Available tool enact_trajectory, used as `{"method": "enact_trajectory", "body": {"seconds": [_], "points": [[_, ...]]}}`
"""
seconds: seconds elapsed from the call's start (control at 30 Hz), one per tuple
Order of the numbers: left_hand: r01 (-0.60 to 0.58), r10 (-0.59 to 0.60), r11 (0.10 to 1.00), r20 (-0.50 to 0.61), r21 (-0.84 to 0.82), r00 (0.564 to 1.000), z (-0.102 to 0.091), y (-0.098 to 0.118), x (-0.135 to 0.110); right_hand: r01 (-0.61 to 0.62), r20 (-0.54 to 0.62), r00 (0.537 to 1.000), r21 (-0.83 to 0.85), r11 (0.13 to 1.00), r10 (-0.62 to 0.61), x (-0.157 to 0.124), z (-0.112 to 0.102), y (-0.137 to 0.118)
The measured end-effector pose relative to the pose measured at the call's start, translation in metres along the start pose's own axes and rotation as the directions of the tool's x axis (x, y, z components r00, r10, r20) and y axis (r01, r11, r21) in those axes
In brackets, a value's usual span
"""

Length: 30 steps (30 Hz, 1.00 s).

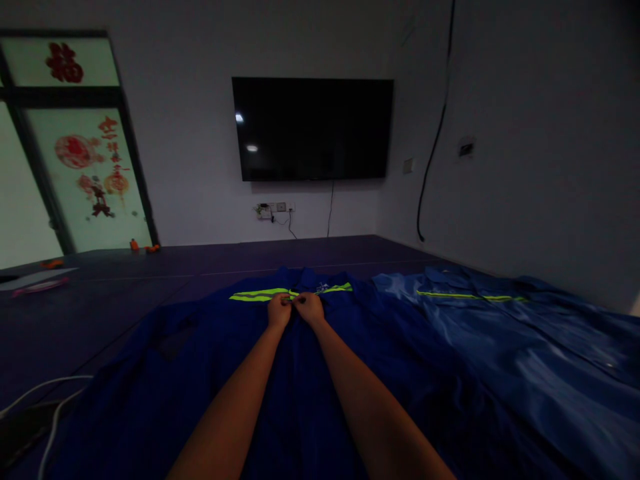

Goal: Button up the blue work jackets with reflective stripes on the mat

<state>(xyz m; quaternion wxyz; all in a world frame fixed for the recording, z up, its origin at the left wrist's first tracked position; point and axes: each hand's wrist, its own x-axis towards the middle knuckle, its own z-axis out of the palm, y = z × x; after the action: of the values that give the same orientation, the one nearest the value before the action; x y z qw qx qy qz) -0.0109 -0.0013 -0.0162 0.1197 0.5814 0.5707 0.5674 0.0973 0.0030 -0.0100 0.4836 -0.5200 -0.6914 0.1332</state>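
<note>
Left hand (279, 311) and right hand (310, 308) pinch the blue jacket (210, 373) front just below its yellow stripe (255, 295).

The left hand (279, 311) and right hand (310, 308) are bare, like both slim, sleeveless forearms (240, 407).

Dim room with pale walls. A black TV (313, 128), switched off, hangs on the far wall and catches two small light glints. Below it sits a socket (273, 209) with plugs and a thin lead. At far left, a bright glass door (75, 152) carries red paper cutouts. A dark cable (435, 143) runs down the right wall. The floor (200, 260) is dark purple; white cords (30, 393) lie near left.
</note>
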Motion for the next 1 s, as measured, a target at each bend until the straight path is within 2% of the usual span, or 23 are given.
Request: {"method": "enact_trajectory", "body": {"seconds": [0.53,1.0], "points": [[-0.002,0.002,1.000,0.001,0.009,1.000,0.0017,-0.0019,0.0016,0.024,0.011,1.000,-0.017,1.000,-0.024,0.0020,0.0032,0.0044],[0.008,-0.008,1.000,0.003,-0.012,1.000,0.0032,-0.0015,0.0008,-0.017,0.003,1.000,0.006,1.000,0.017,0.0014,0.0026,0.0033]]}}
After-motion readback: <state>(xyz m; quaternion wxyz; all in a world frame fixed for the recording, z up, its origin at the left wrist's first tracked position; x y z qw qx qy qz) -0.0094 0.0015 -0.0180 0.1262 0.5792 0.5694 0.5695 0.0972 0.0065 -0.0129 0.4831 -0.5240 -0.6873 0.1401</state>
